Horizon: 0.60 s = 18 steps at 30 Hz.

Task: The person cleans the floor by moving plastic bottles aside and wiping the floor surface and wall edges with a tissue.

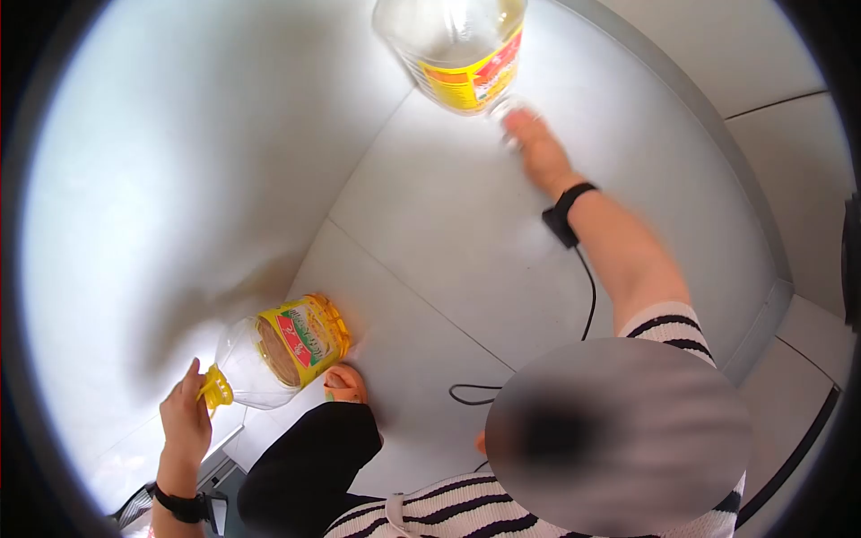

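The person's left hand (pixel 186 417) has its fingers closed about the yellow plastic neck fitting of a large clear plastic bottle with a yellow, red and green label and an amber base (pixel 300 345). The right hand (pixel 538 152) is blurred, its fingers together at a small clear piece (pixel 507 112) at the lower end of a second large clear plastic bottle with a yellow and red label (pixel 471 76); whether the grip is tight, and whether that clear piece belongs to the bottle, cannot be told.

The relation that matters, as judged here, is how each bottle runs from its hand. With twelve at the top of the view, the amber-based bottle's long axis points from the left hand towards two o'clock, neck at the fingers and base farthest away. From the right hand it lies well apart, towards eight o'clock, so the left hand is clearly the nearer. The second bottle extends from the right hand towards eleven o'clock, its far end cut off by the frame.

Farther out, an orange slipper (pixel 348 386) sits just beside the amber base, at about five o'clock from it. A thin black cable (pixel 593 291) runs down towards six o'clock from the right wrist's black band (pixel 562 220), over the pale grey tiled surface (pixel 430 206).
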Tool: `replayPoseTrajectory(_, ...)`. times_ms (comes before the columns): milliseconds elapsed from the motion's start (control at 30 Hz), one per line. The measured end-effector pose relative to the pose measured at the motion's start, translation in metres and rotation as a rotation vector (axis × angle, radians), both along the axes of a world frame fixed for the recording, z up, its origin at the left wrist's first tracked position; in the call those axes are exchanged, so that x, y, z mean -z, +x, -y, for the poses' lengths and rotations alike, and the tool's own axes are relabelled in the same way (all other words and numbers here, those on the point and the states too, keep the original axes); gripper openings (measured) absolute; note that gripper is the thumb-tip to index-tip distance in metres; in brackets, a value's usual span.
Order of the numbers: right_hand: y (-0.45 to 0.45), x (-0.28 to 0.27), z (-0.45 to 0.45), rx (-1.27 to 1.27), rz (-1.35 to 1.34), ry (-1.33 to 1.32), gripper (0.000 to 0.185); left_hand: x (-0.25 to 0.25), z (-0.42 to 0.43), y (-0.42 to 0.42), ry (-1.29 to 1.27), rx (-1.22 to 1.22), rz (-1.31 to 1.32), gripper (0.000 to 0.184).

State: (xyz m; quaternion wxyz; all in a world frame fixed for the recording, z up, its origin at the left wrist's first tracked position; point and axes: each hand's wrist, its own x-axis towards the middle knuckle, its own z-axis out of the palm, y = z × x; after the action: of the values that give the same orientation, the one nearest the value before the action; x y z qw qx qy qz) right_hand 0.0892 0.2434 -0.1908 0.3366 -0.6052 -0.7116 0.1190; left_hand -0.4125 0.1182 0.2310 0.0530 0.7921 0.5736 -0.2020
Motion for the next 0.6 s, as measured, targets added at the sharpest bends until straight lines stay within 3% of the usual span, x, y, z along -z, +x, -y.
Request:
replayPoseTrajectory(200,-0.046,-0.025,0.143,-0.509,-0.105,-0.096,0.051,-0.022,-0.029,0.046,0.193,0.231,-0.036,0.031)
replayPoseTrajectory(333,-0.024,-0.084,0.202,-0.578,-0.243,-0.282,0.044,-0.054,-0.039,0.101,0.229,0.371,0.005,0.032)
replayPoseTrajectory(400,0.012,-0.113,0.215,-0.140,-0.337,-0.052,0.036,-0.065,-0.029,0.133,0.233,0.412,0.006,0.033)
replayPoseTrajectory(467,0.072,-0.142,0.222,0.110,-0.224,0.147,0.034,-0.086,-0.025,0.155,0.227,0.451,0.041,0.037)
replayPoseTrajectory(533,0.124,-0.169,0.233,0.405,-0.039,0.061,0.036,-0.099,-0.043,0.157,0.190,0.513,0.073,0.040)
replayPoseTrajectory(600,0.154,-0.149,0.242,0.588,0.048,0.070,0.036,-0.105,-0.043,0.155,0.204,0.594,0.094,0.045)
